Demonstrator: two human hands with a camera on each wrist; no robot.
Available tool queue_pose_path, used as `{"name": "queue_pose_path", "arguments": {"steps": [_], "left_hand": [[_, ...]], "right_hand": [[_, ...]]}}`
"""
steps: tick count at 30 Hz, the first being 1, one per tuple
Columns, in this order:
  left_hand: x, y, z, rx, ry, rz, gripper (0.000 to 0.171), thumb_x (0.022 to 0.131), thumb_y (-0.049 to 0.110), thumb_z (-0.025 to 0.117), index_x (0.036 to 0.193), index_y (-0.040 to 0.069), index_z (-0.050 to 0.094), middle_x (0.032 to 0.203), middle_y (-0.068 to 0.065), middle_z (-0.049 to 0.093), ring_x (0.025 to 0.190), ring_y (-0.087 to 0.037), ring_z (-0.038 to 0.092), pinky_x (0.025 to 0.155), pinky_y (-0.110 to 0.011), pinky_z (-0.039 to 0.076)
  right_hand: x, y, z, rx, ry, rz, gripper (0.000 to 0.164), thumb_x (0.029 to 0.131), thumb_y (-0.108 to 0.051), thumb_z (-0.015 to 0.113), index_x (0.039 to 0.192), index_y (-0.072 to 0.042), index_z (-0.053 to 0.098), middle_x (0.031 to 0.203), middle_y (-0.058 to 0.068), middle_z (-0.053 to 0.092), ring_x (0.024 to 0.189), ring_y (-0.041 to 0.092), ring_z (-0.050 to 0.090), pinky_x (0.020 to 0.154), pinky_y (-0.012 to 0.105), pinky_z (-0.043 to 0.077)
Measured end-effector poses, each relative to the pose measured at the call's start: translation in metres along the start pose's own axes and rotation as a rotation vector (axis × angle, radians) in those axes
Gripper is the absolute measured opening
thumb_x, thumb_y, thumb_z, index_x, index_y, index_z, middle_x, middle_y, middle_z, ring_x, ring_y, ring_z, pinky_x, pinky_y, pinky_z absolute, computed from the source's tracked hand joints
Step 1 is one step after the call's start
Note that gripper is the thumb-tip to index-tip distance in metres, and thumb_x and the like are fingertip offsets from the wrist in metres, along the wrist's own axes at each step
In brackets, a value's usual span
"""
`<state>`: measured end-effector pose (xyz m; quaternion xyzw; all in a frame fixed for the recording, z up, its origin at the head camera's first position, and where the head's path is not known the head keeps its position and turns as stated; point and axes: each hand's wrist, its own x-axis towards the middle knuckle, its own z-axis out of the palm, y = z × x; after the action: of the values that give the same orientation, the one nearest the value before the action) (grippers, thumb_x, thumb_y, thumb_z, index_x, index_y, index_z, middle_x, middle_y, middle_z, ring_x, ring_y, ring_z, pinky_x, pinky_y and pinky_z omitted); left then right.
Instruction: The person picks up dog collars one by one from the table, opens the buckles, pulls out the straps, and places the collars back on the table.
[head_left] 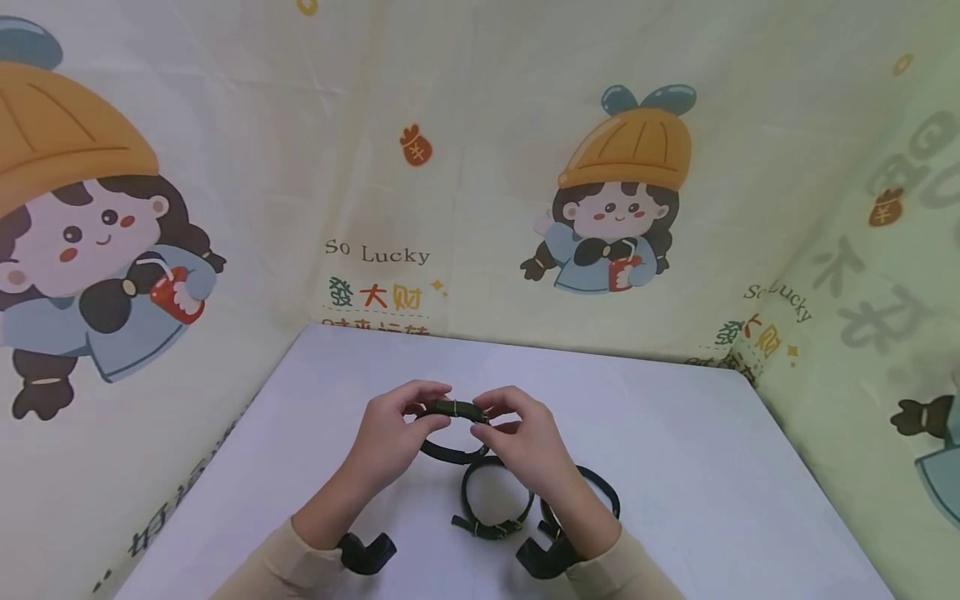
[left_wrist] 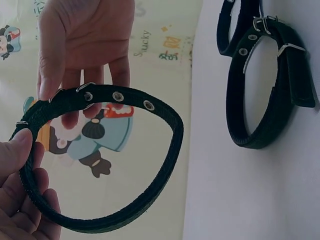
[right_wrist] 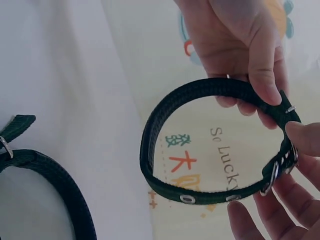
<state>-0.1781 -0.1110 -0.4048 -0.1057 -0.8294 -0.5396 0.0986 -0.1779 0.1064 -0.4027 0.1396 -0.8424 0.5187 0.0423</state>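
Observation:
A dark green buckled collar point(head_left: 450, 456) is held up in both hands above the white table. My left hand point(head_left: 393, 429) pinches one side of the loop between thumb and fingers. On the other side, near the metal buckle, my right hand point(head_left: 528, 433) grips the strap with its thumb and fingertips. In the left wrist view the held collar point(left_wrist: 176, 131) shows a row of metal eyelets along its band. The right wrist view shows the buckle point(right_wrist: 270, 180) beside the right fingers, with the strap closed into a ring.
Two similar collars lie on the white table point(head_left: 360, 367): one collar point(head_left: 491, 531) just below the hands, another collar point(head_left: 617, 500) partly hidden by the right forearm. Black wrist devices point(head_left: 367, 554) sit at the cuffs. A printed cloth point(head_left: 487, 275) hangs behind and beside the table.

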Motion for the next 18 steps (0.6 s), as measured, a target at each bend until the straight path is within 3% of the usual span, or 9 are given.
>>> {"name": "queue_pose_path", "arguments": {"steps": [5, 12, 18], "left_hand": [[0.0002, 0.0032, 0.0035, -0.034, -0.029, 0.031, 0.038, 0.091, 0.005, 0.085, 0.123, 0.024, 0.078, 0.104, 0.004, 0.077, 0.1, -0.021, 0.067, 0.076, -0.028, 0.059], [0.0008, 0.0013, 0.0064, -0.021, -0.077, 0.072, 0.037, 0.091, 0.01, 0.087, 0.122, 0.027, 0.076, 0.107, 0.008, 0.076, 0.102, -0.015, 0.067, 0.091, -0.036, 0.056], [0.002, 0.0046, 0.0098, -0.021, -0.091, 0.067, 0.029, 0.091, 0.015, 0.087, 0.115, 0.027, 0.076, 0.102, 0.008, 0.074, 0.096, -0.018, 0.064, 0.082, -0.033, 0.056]], "right_hand": [[0.0008, -0.0023, -0.0005, -0.032, 0.014, -0.001, 0.025, 0.093, -0.012, 0.085, 0.112, -0.026, 0.077, 0.104, -0.007, 0.074, 0.099, 0.015, 0.068, 0.086, 0.03, 0.061], [0.0008, -0.0015, -0.0013, -0.038, 0.021, -0.021, 0.024, 0.093, -0.008, 0.084, 0.108, -0.025, 0.076, 0.101, -0.006, 0.073, 0.098, 0.015, 0.07, 0.087, 0.035, 0.062], [0.0008, -0.0027, -0.0012, -0.029, 0.025, -0.038, 0.027, 0.092, -0.005, 0.084, 0.107, -0.026, 0.076, 0.1, -0.01, 0.074, 0.1, 0.014, 0.069, 0.091, 0.039, 0.061]]}}
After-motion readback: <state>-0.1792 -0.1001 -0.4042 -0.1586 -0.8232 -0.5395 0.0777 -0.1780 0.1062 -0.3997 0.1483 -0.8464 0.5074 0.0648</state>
